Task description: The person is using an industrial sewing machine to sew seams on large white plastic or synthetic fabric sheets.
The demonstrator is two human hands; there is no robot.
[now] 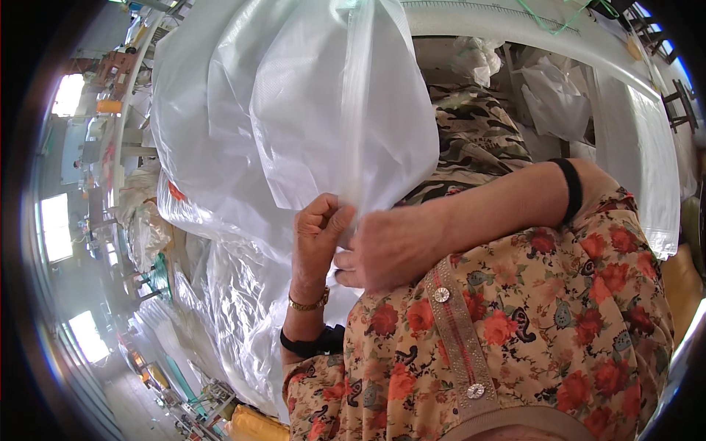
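A large clear plastic bag [323,110] hangs up in front of me, its lower edge gathered at my hands. My left hand [318,231] is closed on that lower edge, fingers curled, with a gold bracelet and a black band on the wrist. My right hand [386,246] comes in from the right and pinches the same plastic edge right beside the left hand. Both hands are close to my chest, over my flowered blouse [515,323].
More clear plastic sheeting [235,294] is heaped below and left of my hands. A camouflage-patterned cloth [474,140] lies behind the bag. A long white table edge [632,125] runs at the upper right. Yellow objects [257,426] sit at the bottom.
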